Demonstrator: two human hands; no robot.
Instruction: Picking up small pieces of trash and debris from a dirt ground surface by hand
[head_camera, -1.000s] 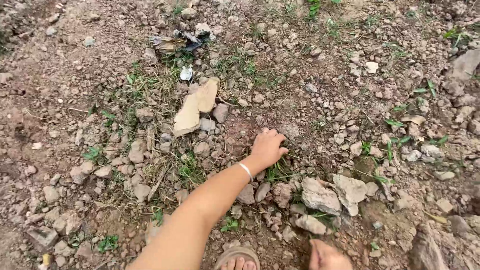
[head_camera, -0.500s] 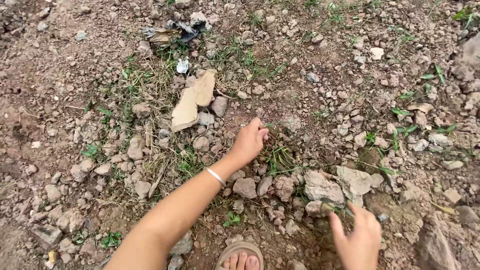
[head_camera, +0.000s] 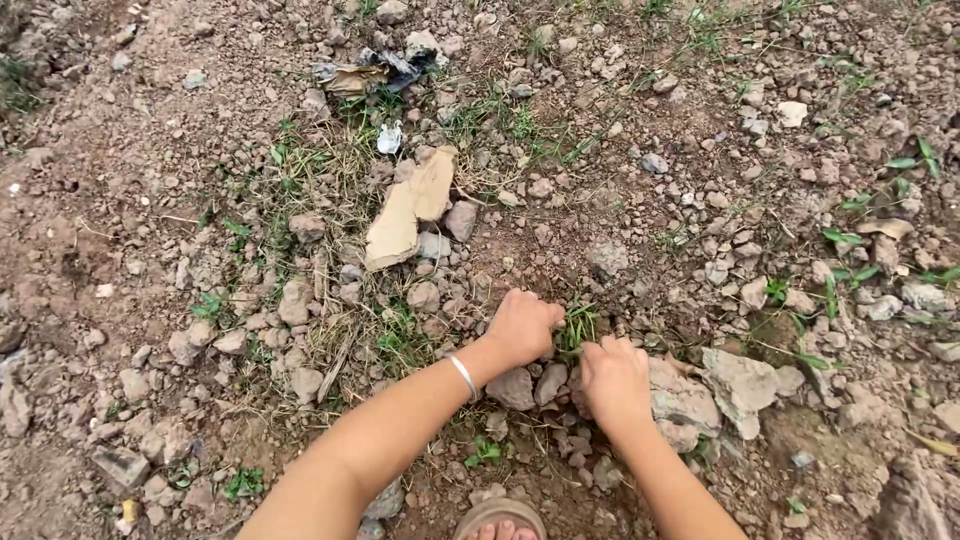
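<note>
Directly between both hands stands a small grass tuft (head_camera: 577, 325), blades upright among the stones. Left hand (head_camera: 523, 327) closes its fingers on the tuft's left side; right hand (head_camera: 614, 381) lies just below-right, fingers curled, grasp indeterminate.
</note>
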